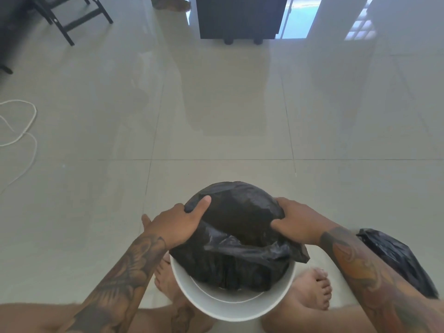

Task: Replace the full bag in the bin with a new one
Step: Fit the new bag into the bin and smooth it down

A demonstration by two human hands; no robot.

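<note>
A round white bin (230,306) stands on the floor between my bare feet. A black plastic bag (240,219) sits in it, its opening stretched over the far rim and loose and crumpled at the near side. My left hand (177,224) grips the bag's edge on the left of the rim, thumb on top. On the right side, my right hand (298,223) pinches the bag's edge. A second black bag (398,260), bunched up, lies on the floor behind my right forearm.
Grey floor tiles stretch ahead. A dark cabinet (240,18) on short feet stands far ahead, a black chair frame (72,18) at the far left, and a white cord (24,131) loops across the floor at the left edge.
</note>
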